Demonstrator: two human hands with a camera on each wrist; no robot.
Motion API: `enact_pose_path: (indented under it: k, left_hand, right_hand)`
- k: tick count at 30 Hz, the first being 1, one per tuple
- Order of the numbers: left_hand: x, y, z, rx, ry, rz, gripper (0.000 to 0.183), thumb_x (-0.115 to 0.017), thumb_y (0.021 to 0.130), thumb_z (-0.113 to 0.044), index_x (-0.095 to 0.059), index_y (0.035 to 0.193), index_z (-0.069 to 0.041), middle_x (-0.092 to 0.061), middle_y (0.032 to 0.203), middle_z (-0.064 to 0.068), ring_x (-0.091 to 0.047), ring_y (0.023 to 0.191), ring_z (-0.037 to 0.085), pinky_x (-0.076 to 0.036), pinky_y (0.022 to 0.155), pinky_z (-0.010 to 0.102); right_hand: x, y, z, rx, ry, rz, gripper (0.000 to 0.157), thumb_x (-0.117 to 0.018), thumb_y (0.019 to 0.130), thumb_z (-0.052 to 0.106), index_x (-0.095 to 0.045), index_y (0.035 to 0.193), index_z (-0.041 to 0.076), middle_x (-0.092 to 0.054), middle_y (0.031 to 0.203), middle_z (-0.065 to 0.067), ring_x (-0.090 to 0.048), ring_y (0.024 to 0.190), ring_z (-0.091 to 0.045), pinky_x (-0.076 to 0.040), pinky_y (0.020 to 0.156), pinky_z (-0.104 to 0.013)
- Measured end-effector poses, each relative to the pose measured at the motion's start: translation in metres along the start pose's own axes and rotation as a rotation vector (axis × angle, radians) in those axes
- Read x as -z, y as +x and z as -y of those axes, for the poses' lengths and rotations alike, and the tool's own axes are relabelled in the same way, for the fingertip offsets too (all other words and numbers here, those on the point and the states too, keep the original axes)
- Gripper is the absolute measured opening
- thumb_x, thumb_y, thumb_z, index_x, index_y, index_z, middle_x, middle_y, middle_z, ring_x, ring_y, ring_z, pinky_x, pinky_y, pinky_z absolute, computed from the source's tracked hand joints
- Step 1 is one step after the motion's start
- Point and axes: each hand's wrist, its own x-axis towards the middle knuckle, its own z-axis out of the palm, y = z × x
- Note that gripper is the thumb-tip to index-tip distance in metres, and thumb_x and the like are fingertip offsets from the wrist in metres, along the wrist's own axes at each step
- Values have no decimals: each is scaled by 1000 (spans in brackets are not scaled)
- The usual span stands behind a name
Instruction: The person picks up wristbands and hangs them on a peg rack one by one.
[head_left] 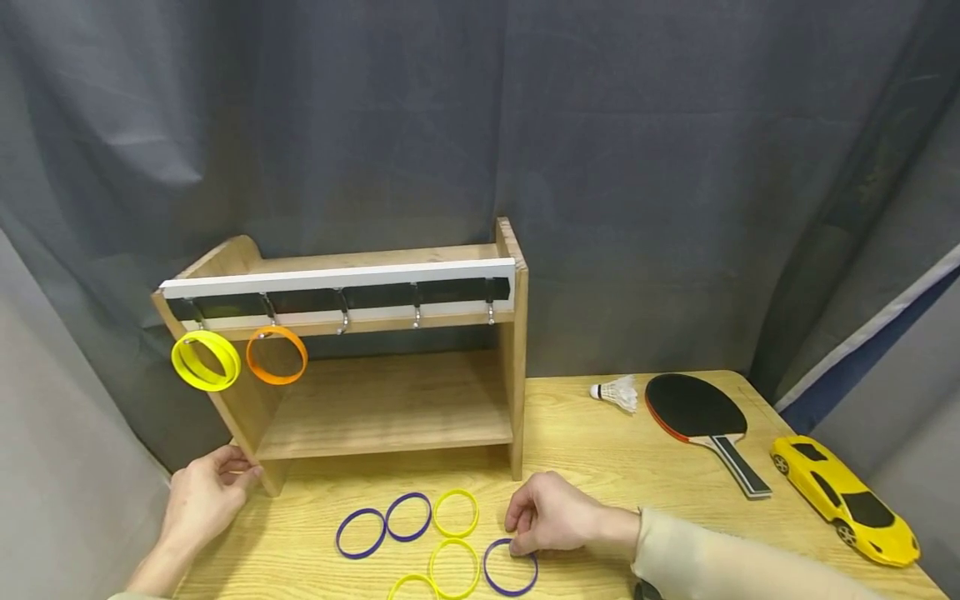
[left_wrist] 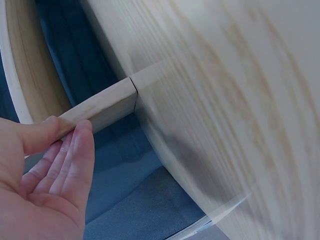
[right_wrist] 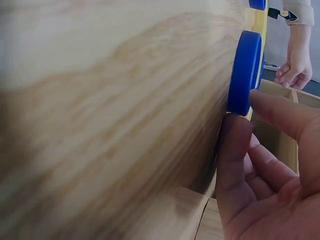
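Note:
At the table's front, my right hand [head_left: 555,512] pinches the edge of a purple ring [head_left: 511,592]; the right wrist view shows it as a blue band [right_wrist: 242,75] between thumb and finger. My left hand [head_left: 202,500] holds the lower left side of a wooden shelf [head_left: 386,408], thumb and fingers on its edge [left_wrist: 97,107]. Left of the right hand lie two more purple rings [head_left: 361,556] and several yellow rings [head_left: 456,535]. Yellow rings [head_left: 180,367] hang from the leftmost hook of the shelf's rail [head_left: 337,275], and an orange ring [head_left: 281,379] from the hook beside it.
Right of the shelf, a shuttlecock [head_left: 617,393] and a black table tennis bat [head_left: 693,408] lie on the wooden table [head_left: 600,458]. A yellow toy car [head_left: 843,500] stands near the right edge. Grey curtains [head_left: 637,167] hang behind.

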Motion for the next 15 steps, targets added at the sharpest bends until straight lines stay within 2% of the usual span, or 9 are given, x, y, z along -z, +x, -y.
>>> enact_pose_path:
  k: [8,15]
  left_hand:
    - [-1,-1,0,1,2,-7,8,-83,98,-17,-81,103,-11,-88,97,8,-86,82,27,-53,63,26]
    - [-1,0,0,-8,1,-18,9,-83,97,-16,-80,103,-10,-88,96,8,-86,81,26,-53,63,26]
  right_hand:
    - [-4,2,-1,-1,-53,-1,12,-93,86,4,-84,81,10,-76,66,4,-59,50,7,-49,50,-14]
    - [-5,3,-3,18,-86,-17,14,-93,86,5,-83,79,13,-76,65,5,-58,54,8,-49,53,-14]
